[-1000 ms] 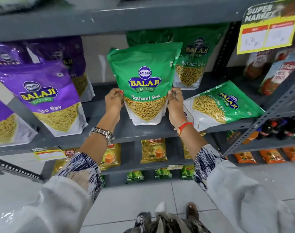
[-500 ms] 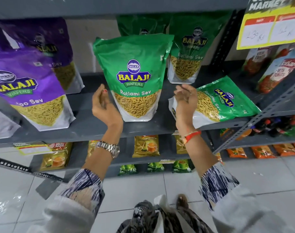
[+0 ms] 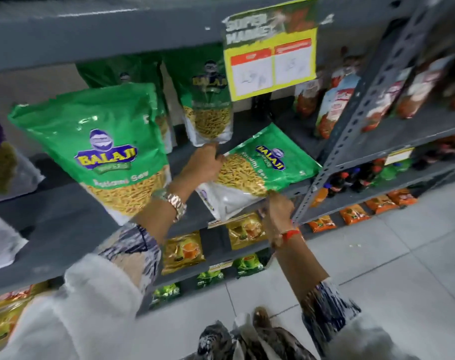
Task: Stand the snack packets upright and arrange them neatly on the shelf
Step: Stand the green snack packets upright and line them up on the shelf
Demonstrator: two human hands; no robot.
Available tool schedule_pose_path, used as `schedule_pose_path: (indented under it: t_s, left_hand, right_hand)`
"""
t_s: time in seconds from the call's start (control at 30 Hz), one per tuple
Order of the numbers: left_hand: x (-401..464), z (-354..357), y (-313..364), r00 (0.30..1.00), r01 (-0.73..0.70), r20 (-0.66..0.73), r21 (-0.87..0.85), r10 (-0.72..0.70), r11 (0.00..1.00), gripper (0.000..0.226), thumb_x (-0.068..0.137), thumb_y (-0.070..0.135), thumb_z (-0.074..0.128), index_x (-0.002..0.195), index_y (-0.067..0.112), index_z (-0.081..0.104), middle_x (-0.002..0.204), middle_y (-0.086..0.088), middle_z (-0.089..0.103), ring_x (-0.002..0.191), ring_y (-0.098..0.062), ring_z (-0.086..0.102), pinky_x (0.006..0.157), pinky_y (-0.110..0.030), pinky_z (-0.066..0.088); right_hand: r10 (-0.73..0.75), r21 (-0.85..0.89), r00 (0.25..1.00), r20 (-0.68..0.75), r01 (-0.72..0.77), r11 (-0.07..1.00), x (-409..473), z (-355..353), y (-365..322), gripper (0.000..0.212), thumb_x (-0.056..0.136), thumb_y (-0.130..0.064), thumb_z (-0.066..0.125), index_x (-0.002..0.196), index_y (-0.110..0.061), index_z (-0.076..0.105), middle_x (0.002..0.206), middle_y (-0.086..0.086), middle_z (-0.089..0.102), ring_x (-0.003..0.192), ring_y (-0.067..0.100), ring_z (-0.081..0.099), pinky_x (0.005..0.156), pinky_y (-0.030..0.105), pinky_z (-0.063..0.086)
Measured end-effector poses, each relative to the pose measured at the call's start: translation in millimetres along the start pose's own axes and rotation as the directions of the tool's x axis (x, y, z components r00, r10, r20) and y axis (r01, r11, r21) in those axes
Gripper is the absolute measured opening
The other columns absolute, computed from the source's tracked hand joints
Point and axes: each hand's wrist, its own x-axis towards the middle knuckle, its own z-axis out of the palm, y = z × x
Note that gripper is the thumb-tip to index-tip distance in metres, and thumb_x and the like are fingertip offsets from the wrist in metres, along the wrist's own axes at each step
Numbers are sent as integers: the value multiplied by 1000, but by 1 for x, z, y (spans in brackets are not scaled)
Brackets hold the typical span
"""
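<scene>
A green Balaji Ratlami Sev packet (image 3: 268, 167) lies flat on the grey shelf (image 3: 65, 229), its clear bottom hanging over the front edge. My left hand (image 3: 203, 162) grips its far left edge. My right hand (image 3: 278, 209) holds its near lower edge from below. To the left, another green packet (image 3: 109, 152) stands upright by itself. Two more green packets (image 3: 208, 107) stand behind, near the back wall. The picture is blurred by motion.
Purple packets (image 3: 3, 162) stand at the far left. A slotted grey upright post (image 3: 351, 126) borders the lying packet on the right, with red packets (image 3: 335, 100) beyond it. A yellow price card (image 3: 270, 66) hangs from the shelf above. Lower shelves hold small packets.
Both hands let go of the upright green packet and moved right to the lying packet, taking hold of it. The view swung to the right.
</scene>
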Motion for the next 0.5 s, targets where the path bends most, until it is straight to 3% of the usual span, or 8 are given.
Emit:
schedule_pose_path:
  t_s: [0.07,0.13,0.27,0.33,0.4,0.43,0.5]
  left_hand:
    - [22,3,4,989,96,113,-22,-93,995,36,89,26,51,115,1,53,122,-26,58,108,-34,57,88,-39,45]
    - [33,6,2,977,158,161,-121,-138,980,31,87,28,54,102,2,60,111,-26,63,94,-27,58,74,-35,43]
    - [47,19,-3,960,226,218,-236,-175,945,38,86,24,57,102,-10,63,111,-31,63,98,-33,61,80,-33,43]
    - [51,26,-10,954,274,231,-423,-189,864,35,82,15,62,103,-12,62,99,-26,69,85,-25,62,90,-40,48]
    - [57,36,-22,953,290,242,-546,-183,786,34,80,8,62,106,-15,59,69,-7,74,65,-16,65,99,-48,44]
    - [56,39,-23,949,308,246,-578,-199,756,34,79,6,62,105,-16,59,62,-1,72,58,-13,64,97,-46,45]
    - [49,40,-13,941,339,194,-583,-279,738,20,77,8,66,88,-9,67,62,-9,68,54,-18,57,77,-37,51]
  right_hand:
    - [105,182,992,-63,-92,979,7,-1,3,37,91,-13,54,55,-14,47,56,3,46,52,16,45,60,29,44]
    - [152,241,988,-37,-139,961,14,-5,-2,36,91,-11,56,56,-8,49,56,7,47,51,18,46,56,32,43]
    - [135,222,991,-10,-129,966,21,-15,-10,31,96,-14,48,65,-9,47,64,7,48,57,17,49,70,40,55]
    - [127,226,992,2,-124,966,29,-18,-11,31,98,-15,44,67,-10,43,65,5,45,58,17,48,63,34,53]
    - [107,225,994,15,-108,968,27,-20,-15,31,99,-15,40,68,-11,41,65,5,42,58,16,45,56,28,45]
    - [100,218,995,20,-102,970,28,-21,-16,31,99,-15,40,68,-11,40,64,4,40,57,16,43,55,28,43]
    - [80,213,996,34,-85,973,28,-24,-15,32,98,-14,39,66,-13,39,63,4,36,55,16,39,55,30,38]
